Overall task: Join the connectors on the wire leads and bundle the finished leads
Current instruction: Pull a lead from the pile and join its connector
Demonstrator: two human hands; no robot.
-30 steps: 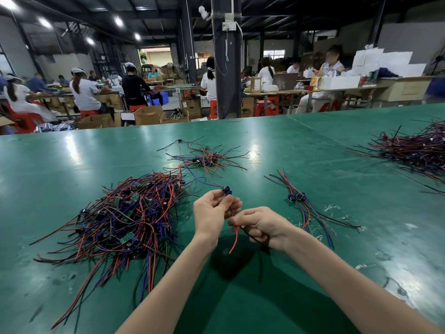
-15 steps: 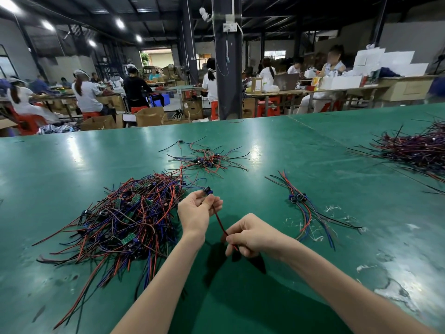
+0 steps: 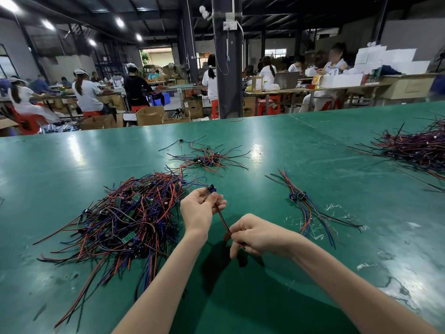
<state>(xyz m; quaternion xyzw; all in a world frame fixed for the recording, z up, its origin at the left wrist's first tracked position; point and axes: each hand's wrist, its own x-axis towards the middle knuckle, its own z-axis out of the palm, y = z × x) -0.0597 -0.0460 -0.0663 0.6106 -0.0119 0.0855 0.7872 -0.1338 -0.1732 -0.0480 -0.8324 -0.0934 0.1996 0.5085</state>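
Pinching its connector (image 3: 212,189), the left hand (image 3: 197,213) holds a lead (image 3: 222,218) (red-black); right hand (image 3: 260,235) grip clamps it.

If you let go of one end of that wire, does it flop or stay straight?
Probably flops: the wire lead only looks straight because the left hand and right hand hold it taut. The leads in the pile curl every way, so likely bendy. Thin, so probably light.

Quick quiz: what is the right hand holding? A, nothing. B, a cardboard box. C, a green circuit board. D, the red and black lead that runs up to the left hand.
D: the right hand pinches the lead, and the left hand holds its connector end.
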